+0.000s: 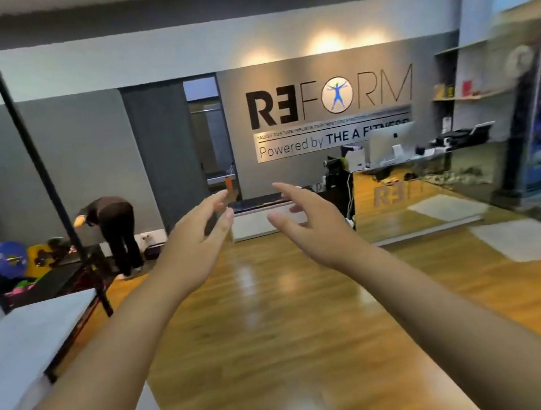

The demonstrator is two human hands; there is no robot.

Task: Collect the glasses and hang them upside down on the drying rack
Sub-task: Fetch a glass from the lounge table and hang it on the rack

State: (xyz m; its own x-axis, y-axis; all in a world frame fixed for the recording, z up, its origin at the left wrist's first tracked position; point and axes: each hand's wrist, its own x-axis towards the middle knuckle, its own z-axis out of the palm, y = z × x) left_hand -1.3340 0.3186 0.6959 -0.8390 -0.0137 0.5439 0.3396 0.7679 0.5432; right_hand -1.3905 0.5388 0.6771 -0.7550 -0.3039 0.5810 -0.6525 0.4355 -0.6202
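Observation:
Both my arms stretch forward at chest height over a wooden floor. My left hand [198, 238] is open, fingers relaxed and pointing right, holding nothing. My right hand [313, 223] is open too, fingers spread and pointing left, empty. The two hands face each other with a gap between them. No glasses and no drying rack show in the head view.
A grey counter [22, 344] with a black metal frame [36, 160] stands at my left. A person [114, 232] bends over near the far wall. A reception desk [407, 183] with a monitor stands at the right; the wooden floor [278, 324] lies ahead.

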